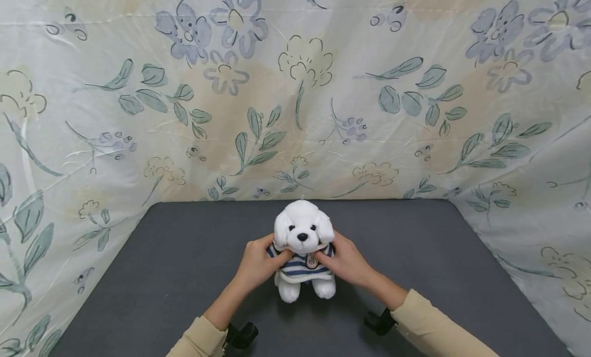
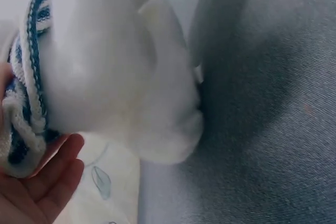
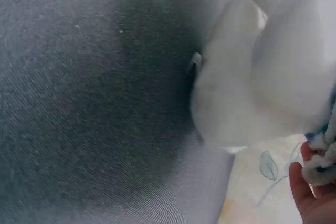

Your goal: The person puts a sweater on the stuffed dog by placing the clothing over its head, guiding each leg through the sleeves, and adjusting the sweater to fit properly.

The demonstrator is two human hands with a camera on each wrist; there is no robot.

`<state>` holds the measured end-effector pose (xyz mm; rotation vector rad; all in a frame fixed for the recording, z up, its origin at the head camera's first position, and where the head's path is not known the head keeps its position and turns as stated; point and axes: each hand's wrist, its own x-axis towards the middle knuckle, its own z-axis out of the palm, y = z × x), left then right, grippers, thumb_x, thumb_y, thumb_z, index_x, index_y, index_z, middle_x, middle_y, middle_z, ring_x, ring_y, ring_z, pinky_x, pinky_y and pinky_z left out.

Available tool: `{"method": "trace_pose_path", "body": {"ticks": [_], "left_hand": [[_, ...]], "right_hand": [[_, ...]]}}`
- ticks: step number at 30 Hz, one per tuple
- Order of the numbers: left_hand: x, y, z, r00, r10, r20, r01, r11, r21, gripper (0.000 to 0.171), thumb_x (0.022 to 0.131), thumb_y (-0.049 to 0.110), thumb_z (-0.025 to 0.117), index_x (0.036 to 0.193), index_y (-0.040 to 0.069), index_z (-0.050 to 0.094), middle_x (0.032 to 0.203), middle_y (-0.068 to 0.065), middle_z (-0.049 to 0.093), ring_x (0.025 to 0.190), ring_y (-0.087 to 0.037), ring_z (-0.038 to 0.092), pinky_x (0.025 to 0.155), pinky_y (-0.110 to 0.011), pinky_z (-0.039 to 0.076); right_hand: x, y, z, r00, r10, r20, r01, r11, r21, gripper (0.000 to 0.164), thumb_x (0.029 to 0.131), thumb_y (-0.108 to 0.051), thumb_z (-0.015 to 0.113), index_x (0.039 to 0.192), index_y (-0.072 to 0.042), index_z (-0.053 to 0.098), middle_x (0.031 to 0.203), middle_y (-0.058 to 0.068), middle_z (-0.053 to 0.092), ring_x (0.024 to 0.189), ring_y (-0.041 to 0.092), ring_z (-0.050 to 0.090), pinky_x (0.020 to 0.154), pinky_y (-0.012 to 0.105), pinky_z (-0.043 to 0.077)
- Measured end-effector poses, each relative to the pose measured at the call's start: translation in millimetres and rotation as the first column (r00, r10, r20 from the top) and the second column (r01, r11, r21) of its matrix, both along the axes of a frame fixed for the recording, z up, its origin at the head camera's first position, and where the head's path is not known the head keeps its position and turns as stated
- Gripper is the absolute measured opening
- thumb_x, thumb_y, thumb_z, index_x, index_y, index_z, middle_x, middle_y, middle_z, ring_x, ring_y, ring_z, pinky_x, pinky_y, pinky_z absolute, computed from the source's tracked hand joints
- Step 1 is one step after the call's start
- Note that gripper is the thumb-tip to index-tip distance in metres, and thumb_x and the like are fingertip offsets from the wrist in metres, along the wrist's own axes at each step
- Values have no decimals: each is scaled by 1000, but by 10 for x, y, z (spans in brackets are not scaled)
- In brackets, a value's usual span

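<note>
A white plush dog in a blue-and-white striped knit sweater faces the head camera, upright, at the middle of the dark table. My left hand grips its side at the sweater, thumb across the front. On the other side my right hand holds it the same way, thumb by the dark oval badge on the chest. In the left wrist view the dog's white lower body sits close over the table, and the left fingers curl behind the sweater. The right wrist view shows the right fingers at the sweater's hem.
The dark grey table spreads out around the dog. Behind it and at both sides hangs a pale floral cloth. Black wrist camera mounts sit under both cream sleeves.
</note>
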<state>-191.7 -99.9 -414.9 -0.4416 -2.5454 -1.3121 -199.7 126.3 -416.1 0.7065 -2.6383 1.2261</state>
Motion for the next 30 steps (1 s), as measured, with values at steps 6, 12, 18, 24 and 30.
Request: {"method": "trace_pose_path", "body": {"ticks": [6,12,18,24,30], "left_hand": [[-27,32,62,995,-21,93,20,1000,5,13,81,31,68,80,19,64,57,8,55,45,-5,46,42,-22,37],[-62,65,112,977,-90,192,87,996,23,20,85,36,63,79,16,64,56,5,57,45,-8,51,43,-26,41],[-98,123,105,957,-105,271,103,994,22,29,86,42,59,80,14,64,59,4,60,48,-10,54,45,-27,43],[-159,170,87,935,-102,341,105,994,8,40,86,49,56,74,11,62,55,3,57,45,-13,50,42,-26,37],[-243,187,-2,885,-135,446,122,991,57,45,87,51,54,75,8,63,58,0,60,47,-13,55,51,-38,50]], "right_hand": [[2,44,106,999,-9,36,7,999,38,43,84,-35,66,120,-14,54,106,1,63,90,10,60,72,29,48],[-33,108,135,995,-23,99,17,998,58,30,86,-41,61,103,-15,60,84,-5,62,71,6,57,61,24,46],[-75,165,151,981,-63,184,45,994,103,34,88,-47,55,91,-14,62,70,-6,59,60,7,53,55,24,43],[-108,189,185,956,-117,269,80,986,143,45,90,-53,48,73,-12,55,56,-2,41,49,11,38,49,25,33],[-150,206,127,927,-147,346,92,981,170,48,91,-52,47,67,-10,49,56,-2,37,49,11,36,49,26,32]]}}
